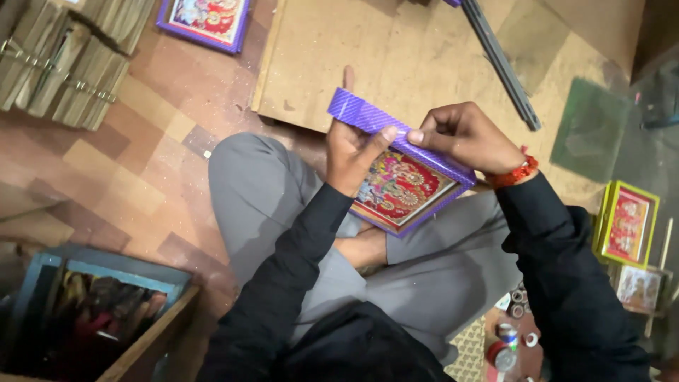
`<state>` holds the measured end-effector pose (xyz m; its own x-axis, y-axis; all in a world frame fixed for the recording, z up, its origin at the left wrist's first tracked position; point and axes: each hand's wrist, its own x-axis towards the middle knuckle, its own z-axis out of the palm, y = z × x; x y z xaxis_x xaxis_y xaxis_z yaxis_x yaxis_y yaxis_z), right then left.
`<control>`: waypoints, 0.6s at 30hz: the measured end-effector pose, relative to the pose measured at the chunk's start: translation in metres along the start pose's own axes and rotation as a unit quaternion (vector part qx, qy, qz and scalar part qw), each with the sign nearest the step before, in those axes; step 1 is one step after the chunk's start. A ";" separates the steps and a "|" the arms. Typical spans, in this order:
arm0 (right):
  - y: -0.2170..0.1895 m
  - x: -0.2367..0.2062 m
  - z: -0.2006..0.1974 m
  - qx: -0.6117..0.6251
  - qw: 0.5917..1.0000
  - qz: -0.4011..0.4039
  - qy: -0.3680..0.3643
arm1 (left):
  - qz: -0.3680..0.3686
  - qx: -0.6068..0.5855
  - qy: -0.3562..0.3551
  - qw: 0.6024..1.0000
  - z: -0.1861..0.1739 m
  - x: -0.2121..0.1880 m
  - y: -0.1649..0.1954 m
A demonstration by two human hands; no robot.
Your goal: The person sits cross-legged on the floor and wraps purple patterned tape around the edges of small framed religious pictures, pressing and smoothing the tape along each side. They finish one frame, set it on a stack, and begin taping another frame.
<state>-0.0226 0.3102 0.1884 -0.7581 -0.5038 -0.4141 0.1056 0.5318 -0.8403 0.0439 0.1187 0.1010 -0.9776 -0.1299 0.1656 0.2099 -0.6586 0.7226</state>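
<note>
I sit cross-legged on the floor holding a small picture in a purple frame (404, 185) above my lap, tilted toward me. My left hand (351, 148) grips the frame's left part, thumb pressed on the purple top edge and fingers behind it. My right hand (465, 136) pinches the same top edge from the right, fingertips close to the left thumb. The picture inside is red and multicoloured. A red beaded band sits on my right wrist.
A low wooden board (396, 56) lies in front of me with a dark metal bar (502, 64) on it. Another purple framed picture (205, 21) lies far left. Yellow-green framed pictures (628, 223) stand right. Bundled strips (64, 56) and a wooden box (106, 318) are left.
</note>
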 end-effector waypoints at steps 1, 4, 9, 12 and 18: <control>0.003 -0.002 0.001 0.003 1.000 0.003 0.000 | 0.001 0.002 0.020 1.000 0.003 -0.002 -0.001; 0.003 -0.001 0.009 0.009 1.000 -0.012 -0.001 | 0.023 0.024 0.085 0.996 0.007 -0.007 -0.004; -0.021 -0.023 0.041 -0.192 0.964 -0.078 0.166 | 0.057 0.127 0.156 0.978 0.006 -0.004 -0.008; -0.028 -0.037 0.085 -0.526 0.763 -0.270 0.262 | 0.059 0.144 0.160 0.975 0.007 -0.003 -0.011; -0.014 -0.055 0.099 -0.598 0.718 -0.189 0.300 | 0.058 0.152 0.138 0.977 0.008 -0.007 -0.011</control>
<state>0.0814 0.2633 0.1883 -0.7658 -0.5727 0.2924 -0.5372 0.8197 0.1987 0.0485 0.1324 0.0976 -0.9051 -0.4132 0.1003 0.2724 -0.3822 0.8830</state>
